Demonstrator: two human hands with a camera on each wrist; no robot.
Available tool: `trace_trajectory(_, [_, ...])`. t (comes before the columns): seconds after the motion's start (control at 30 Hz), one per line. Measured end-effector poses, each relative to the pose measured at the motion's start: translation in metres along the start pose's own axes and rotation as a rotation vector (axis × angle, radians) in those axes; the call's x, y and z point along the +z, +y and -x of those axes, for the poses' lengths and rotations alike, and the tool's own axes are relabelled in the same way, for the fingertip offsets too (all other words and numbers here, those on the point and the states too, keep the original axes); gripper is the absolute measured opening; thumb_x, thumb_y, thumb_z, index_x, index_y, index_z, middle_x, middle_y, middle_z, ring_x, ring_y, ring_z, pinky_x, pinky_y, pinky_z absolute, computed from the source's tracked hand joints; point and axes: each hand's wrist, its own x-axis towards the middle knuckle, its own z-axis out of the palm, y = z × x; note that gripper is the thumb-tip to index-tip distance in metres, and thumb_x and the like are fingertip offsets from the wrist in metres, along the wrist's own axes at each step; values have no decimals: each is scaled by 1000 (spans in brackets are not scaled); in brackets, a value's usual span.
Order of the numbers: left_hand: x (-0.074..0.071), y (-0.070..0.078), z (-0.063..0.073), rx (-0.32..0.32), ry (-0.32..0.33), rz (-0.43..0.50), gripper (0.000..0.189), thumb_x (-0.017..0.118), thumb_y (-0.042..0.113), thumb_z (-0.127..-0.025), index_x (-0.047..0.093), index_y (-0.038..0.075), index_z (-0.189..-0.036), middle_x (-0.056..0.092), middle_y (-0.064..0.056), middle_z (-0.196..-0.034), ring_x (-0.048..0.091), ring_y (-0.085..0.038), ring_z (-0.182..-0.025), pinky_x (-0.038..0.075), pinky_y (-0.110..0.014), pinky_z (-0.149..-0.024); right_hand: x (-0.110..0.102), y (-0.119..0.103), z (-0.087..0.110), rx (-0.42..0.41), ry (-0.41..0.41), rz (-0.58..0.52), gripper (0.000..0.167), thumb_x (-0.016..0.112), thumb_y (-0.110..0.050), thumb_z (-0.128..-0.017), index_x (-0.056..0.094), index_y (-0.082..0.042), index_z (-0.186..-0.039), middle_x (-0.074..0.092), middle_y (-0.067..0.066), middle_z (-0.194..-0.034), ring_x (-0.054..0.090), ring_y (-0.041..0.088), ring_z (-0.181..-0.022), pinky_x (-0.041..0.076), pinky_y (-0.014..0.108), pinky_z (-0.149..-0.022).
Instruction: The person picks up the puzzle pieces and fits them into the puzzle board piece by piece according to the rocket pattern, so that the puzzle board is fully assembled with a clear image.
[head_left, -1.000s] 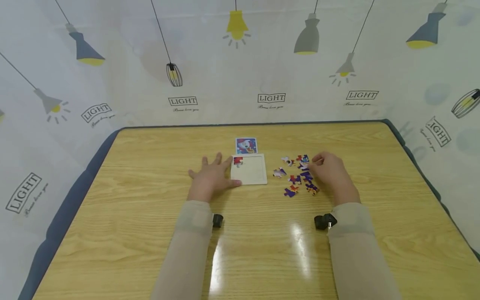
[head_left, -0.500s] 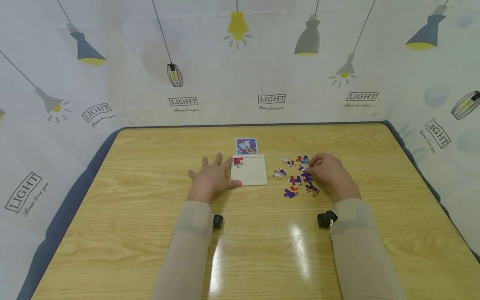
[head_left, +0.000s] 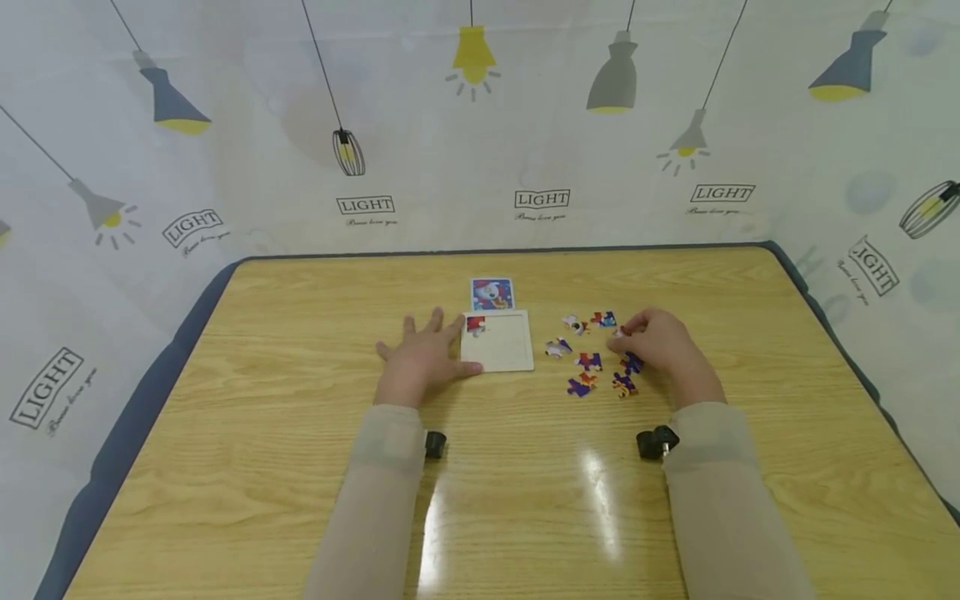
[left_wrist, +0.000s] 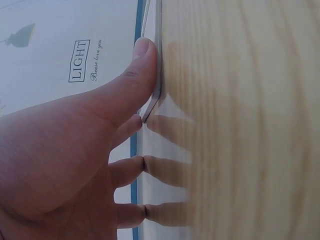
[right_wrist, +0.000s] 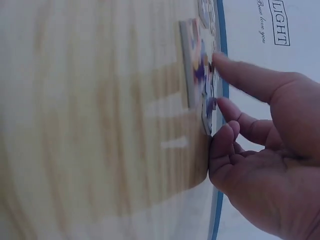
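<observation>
Right grip (head_left: 662,340) pinches a puzzle piece (head_left: 620,332); left grip (head_left: 422,360), fingers spread, touches the left edge of the tray (head_left: 510,348). Probable step: piece selection. Next, likely: orient toward far-left corner.

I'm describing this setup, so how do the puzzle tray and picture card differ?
The puzzle tray is larger than the picture card. The tray is mostly bare and pale, while the card bears a colourful picture. The left hand touches the tray, not the card. Both lie on the table.
</observation>
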Motion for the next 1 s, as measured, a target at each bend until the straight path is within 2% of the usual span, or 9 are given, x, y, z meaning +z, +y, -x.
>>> trace_trajectory(0.1, [0,-1,-1,-1,-1,-1,95,66,72,-93,20,39,-170,0,-3,-182,-6,-50,-165,-1,-90,-118,1,-1,-1,-17,-9,13,50,69,-34,-103,61,1,-137,55,29,-143,57,41,-121,52,58,-103])
trace_trajectory(0.17, [0,-2,-2,-2,-2,-4,95,65,73,-93,20,39,-170,0,-3,-182,-6,-50,-165,-1,-90,-118,2,-2,-1,-34,-22,-6,42,68,-27,-104,63,-1,-137,53,30,-149,54,44,-128,49,60,-108])
trace_trajectory(0.23, [-1,-2,-2,-3,-3,-8,95,65,73,-94,19,39,-170,0,-3,-182,-6,-50,-165,-1,-90,-117,2,1,-1,-57,-29,-36,37,67,-19,-104,64,-4,-138,51,30,-150,52,43,-128,48,60,-107])
trace_trajectory(0.33, [-1,-3,-1,-7,-7,-7,95,65,72,-94,19,39,-170,-1,-3,-182,-7,-50,-165,-1,-90,-117,1,6,-1,-60,-25,-96,43,69,-15,-101,60,-3,-141,51,29,-148,51,42,-126,48,58,-106])
trace_trajectory(0.43, [-1,-3,0,-10,-10,-5,95,65,72,-94,19,40,-170,-1,-3,-182,-7,-50,-165,-2,-90,-118,0,11,0,-37,-11,-123,55,73,-19,-99,54,1,-146,51,28,-145,52,40,-124,48,56,-106])
trace_trajectory(0.5, [-1,-2,0,-11,-10,-4,95,65,72,-94,19,40,-170,0,-3,-182,-6,-50,-165,-1,-90,-118,-1,11,0,-14,-9,-111,60,73,-23,-99,52,4,-148,51,30,-147,53,43,-129,46,60,-113])
trace_trajectory(0.67, [0,-1,0,-8,-13,-13,95,64,73,-94,18,40,-170,0,-3,-182,-6,-49,-165,-1,-90,-118,-1,9,0,-3,-12,-29,55,69,-24,-102,55,5,-146,52,33,-150,53,46,-134,45,62,-116])
trace_trajectory(0.87, [-1,0,0,-7,-8,-23,95,63,74,-94,18,40,-170,0,-3,-182,-5,-49,-165,0,-90,-118,-4,-1,2,-86,-24,52,51,69,-27,-102,60,4,-142,56,32,-147,58,43,-125,51,60,-106])
trace_trajectory(1.0, [-1,0,1,-6,-13,-24,95,63,73,-94,18,40,-170,-1,-3,-182,-6,-49,-165,0,-90,-118,-9,-23,4,-154,-45,54,48,69,-31,-103,60,-3,-141,56,27,-145,59,41,-121,55,54,-96])
